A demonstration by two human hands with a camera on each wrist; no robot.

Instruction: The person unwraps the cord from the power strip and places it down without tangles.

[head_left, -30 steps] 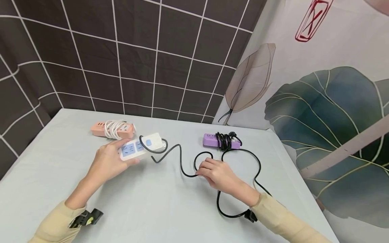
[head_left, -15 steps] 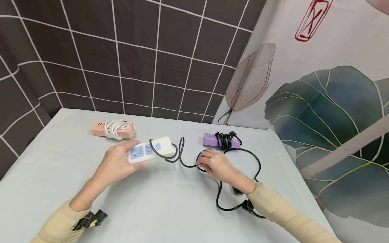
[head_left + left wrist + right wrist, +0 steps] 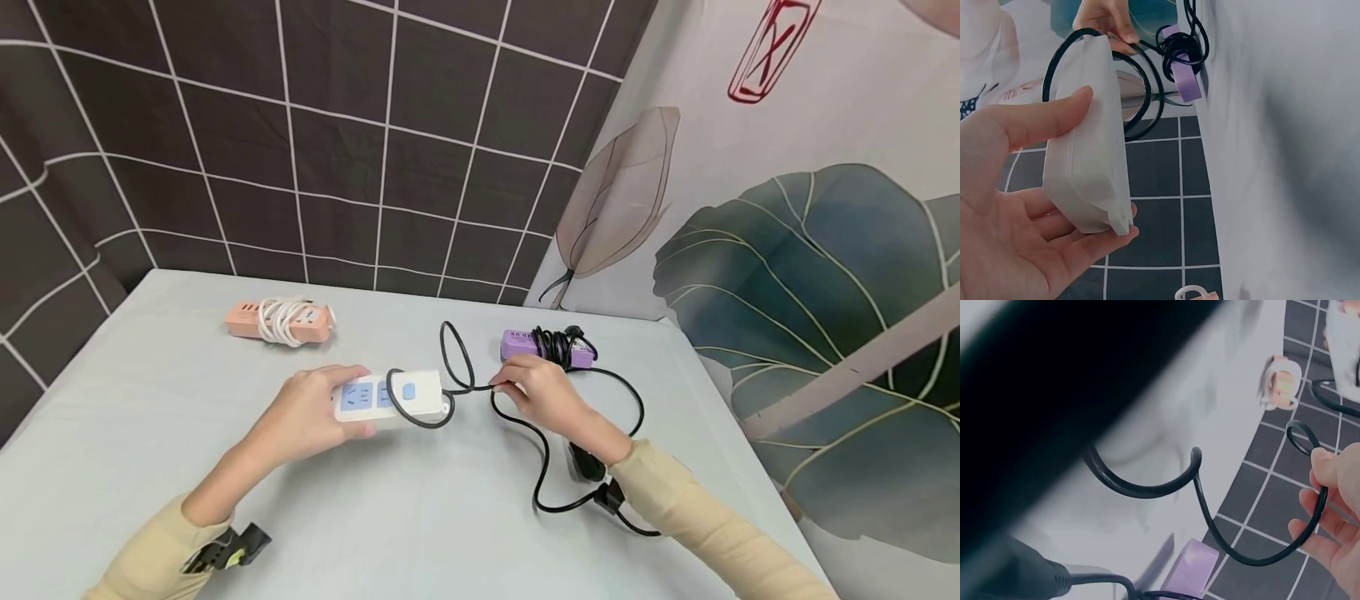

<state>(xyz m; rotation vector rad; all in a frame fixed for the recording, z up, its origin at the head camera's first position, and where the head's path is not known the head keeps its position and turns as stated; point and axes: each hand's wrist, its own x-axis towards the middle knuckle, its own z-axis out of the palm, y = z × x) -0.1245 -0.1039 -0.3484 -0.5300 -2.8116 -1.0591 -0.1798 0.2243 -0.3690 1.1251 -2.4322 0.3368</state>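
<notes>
My left hand (image 3: 303, 417) grips one end of a white power strip (image 3: 371, 397) with blue sockets, raised over the table. In the left wrist view, thumb and fingers lie on either side of the white strip (image 3: 1088, 156). A loop of its black cord (image 3: 546, 454) crosses the strip's switch end. With thumb and fingertips, my right hand (image 3: 543, 396) pinches that cord just right of the strip. The right wrist view shows the cord (image 3: 1254, 560) hanging in a curve from the right hand (image 3: 1341, 519). Near the right sleeve lies the cord's black plug (image 3: 609, 497).
A pink power strip (image 3: 243, 320) wound with white cord lies at the back left. Behind my right hand lies a purple power strip (image 3: 517, 345) wound with black cord. The table (image 3: 420, 517) meets a dark gridded backdrop (image 3: 337, 150) at the back.
My left hand has carried the white strip rightward and slightly nearer, levelling it. The right hand has moved up and back with the cord, and the cord loop beside the strip now stands higher.
</notes>
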